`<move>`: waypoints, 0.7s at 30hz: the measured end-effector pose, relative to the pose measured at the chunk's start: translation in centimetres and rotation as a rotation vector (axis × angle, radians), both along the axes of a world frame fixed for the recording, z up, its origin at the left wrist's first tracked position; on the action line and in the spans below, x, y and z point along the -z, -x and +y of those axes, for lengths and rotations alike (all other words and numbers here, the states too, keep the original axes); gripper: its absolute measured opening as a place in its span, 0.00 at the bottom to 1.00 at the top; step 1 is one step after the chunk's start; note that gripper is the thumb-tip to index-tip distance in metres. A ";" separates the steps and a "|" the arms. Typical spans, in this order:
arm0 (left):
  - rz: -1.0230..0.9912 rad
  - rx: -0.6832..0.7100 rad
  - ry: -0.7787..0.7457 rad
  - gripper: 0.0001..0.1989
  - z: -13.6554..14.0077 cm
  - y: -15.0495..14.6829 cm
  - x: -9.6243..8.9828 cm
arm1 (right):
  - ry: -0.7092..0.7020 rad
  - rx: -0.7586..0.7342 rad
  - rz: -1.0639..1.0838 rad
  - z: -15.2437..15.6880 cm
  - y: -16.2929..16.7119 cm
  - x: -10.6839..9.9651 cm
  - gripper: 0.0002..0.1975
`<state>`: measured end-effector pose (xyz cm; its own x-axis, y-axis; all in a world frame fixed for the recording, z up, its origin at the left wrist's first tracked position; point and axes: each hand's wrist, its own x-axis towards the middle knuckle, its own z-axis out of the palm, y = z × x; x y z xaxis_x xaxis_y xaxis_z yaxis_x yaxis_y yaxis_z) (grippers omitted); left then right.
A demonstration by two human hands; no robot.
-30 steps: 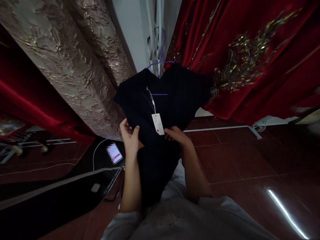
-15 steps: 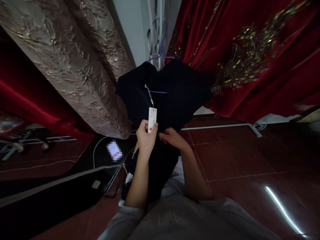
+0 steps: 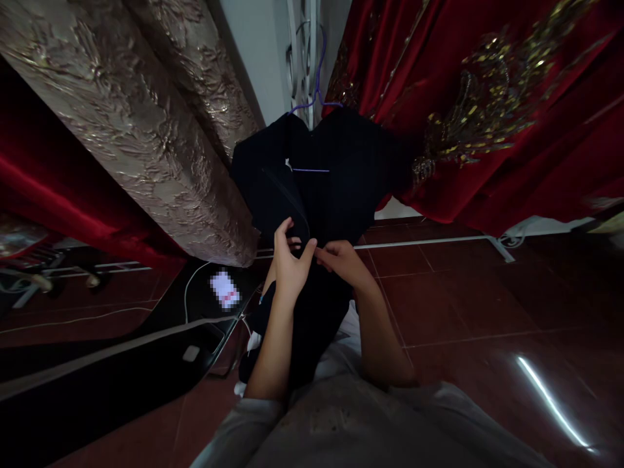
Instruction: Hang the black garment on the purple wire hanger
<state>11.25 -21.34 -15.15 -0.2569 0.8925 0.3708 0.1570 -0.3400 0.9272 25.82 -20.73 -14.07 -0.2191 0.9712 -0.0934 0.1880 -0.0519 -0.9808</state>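
Note:
A black garment [image 3: 336,188] hangs on a purple hanger [image 3: 316,78] in front of me. Both hands work at its front opening, close together. My left hand [image 3: 288,263] pinches the left front edge of the black fabric between thumb and fingers. My right hand [image 3: 341,261] grips the fabric just beside it, fingertips nearly touching the left thumb. The white price tag is hidden, tucked behind the fabric or the left hand. Only its white string shows near the collar [image 3: 288,166].
A gold brocade garment [image 3: 146,130] hangs at left and a red embroidered garment [image 3: 487,110] at right. A phone [image 3: 224,290] with a white cable lies on a black surface [image 3: 97,383] at lower left. Dark red floor tiles [image 3: 463,312] spread to the right.
The white tag hung free a second ago, then my left hand took it. Now the tag is out of sight and both hands pinch the garment's front edge slightly higher.

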 end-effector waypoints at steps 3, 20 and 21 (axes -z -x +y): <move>-0.153 0.029 0.055 0.34 0.1 -0.4 0.0 | 0.024 -0.054 0.013 -0.3 0.3 -0.6 0.23; -0.295 0.423 0.065 0.19 -0.1 -0.9 0.3 | -0.102 0.204 0.364 0.0 0.6 -1.6 0.12; -0.279 0.375 0.054 0.17 -0.1 -1.0 0.4 | -0.101 0.197 0.365 -0.2 0.8 -1.5 0.11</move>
<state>12.28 -21.47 -15.51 0.0039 0.9590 0.2835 -0.2252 -0.2754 0.9346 24.97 -20.88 -12.57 -0.0298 0.9981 0.0539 -0.1765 0.0478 -0.9831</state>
